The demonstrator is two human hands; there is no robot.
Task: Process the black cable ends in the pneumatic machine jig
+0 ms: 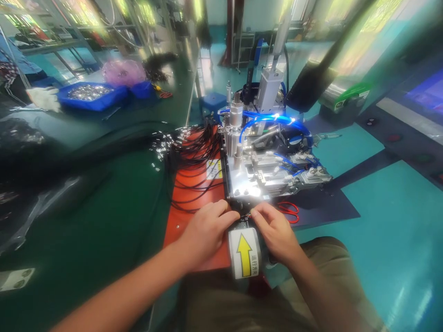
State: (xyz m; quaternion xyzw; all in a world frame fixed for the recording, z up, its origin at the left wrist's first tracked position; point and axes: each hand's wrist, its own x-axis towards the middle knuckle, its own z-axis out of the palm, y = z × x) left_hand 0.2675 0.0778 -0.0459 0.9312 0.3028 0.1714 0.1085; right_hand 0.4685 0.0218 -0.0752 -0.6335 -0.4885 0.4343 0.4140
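At the near end of a metal fixture machine (258, 177), both hands meet over a dark track. My left hand (209, 228) has its thumb and fingers drawn together at the track's left side; what they grip is hidden. From the right, my right hand (277, 230) pinches a small shiny piece (248, 215), too small to name. Just below the fingertips is a white label with a yellow arrow (245, 253). Black cables (197, 157) with silvery ends lie left of the machine, over an orange plate (211, 249).
Red-handled scissors (292, 212) lie right of my right hand. On the dark green bench at left are a wrench (38, 212) and a blue tray of small metal parts (92, 97). Blue air hoses (273, 117) arch over the machine. A person's sleeve (17, 60) shows far left.
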